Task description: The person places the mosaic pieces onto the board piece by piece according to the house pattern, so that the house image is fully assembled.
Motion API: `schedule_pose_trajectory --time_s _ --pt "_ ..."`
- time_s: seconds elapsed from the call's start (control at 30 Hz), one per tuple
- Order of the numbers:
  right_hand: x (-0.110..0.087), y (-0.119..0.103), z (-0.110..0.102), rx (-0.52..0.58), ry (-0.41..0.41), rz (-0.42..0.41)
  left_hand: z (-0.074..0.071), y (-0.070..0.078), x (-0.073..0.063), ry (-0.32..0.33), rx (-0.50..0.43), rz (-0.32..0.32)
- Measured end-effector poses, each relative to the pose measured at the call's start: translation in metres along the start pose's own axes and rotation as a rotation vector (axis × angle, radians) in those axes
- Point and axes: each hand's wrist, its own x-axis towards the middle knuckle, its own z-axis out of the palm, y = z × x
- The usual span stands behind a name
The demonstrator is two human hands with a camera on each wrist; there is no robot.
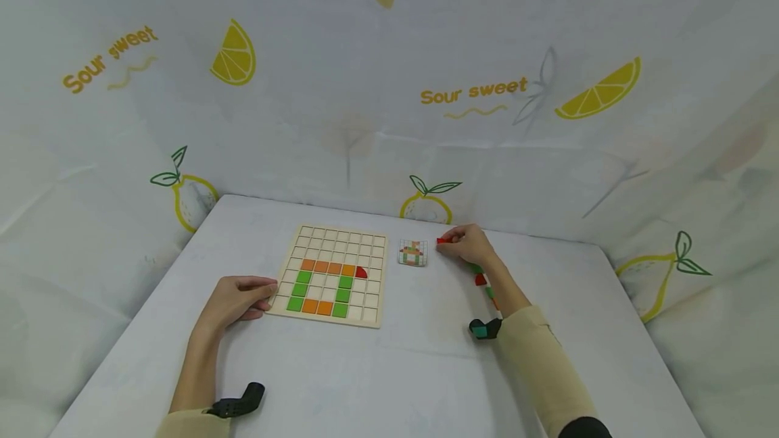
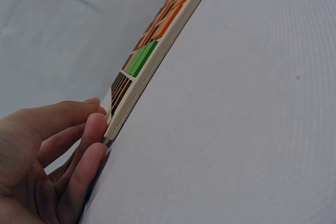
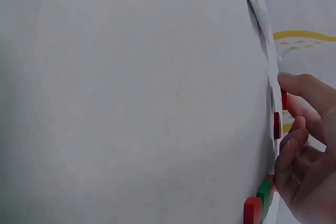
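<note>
A wooden grid board lies on the table, with green and orange square tiles and one red rounded tile set in some of its squares. My left hand holds the board's near left corner, thumb and fingers at its edge, as the left wrist view also shows. Past the board's right side, my right hand pinches a small red tile between thumb and index finger. Just below that, in the right wrist view, another red tile is near the curled fingers. A small pattern card lies between board and right hand.
Loose red, green and orange tiles, among them a red one, lie in a row beside and partly under the right forearm. A white cloth wall printed with lemons rises behind the table.
</note>
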Motion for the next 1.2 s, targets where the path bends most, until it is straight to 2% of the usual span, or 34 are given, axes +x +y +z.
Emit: schedule_pose_trajectory --time_s 0.23,0.4,0.63,0.9,1.03,1.2 --pt "-0.001 -0.026 0.004 0.038 0.015 -0.048 0.000 -0.001 0.000 0.007 0.001 -0.003" --pt "-0.003 -0.054 0.015 0.023 0.003 -0.147 -0.001 -0.001 0.000 0.008 0.000 0.000" --pt "0.001 -0.089 0.043 0.030 -0.050 -0.277 0.000 0.000 -0.001 0.006 0.006 0.008" --pt "0.005 -0.135 0.083 0.060 -0.190 -0.309 0.000 -0.001 0.002 0.003 0.005 0.001" --pt "0.006 -0.157 0.105 0.042 -0.259 -0.355 0.000 -0.002 0.003 -0.001 -0.001 0.007" --pt "0.006 -0.182 0.131 0.039 -0.324 -0.371 -0.001 -0.003 0.004 -0.004 -0.006 0.009"
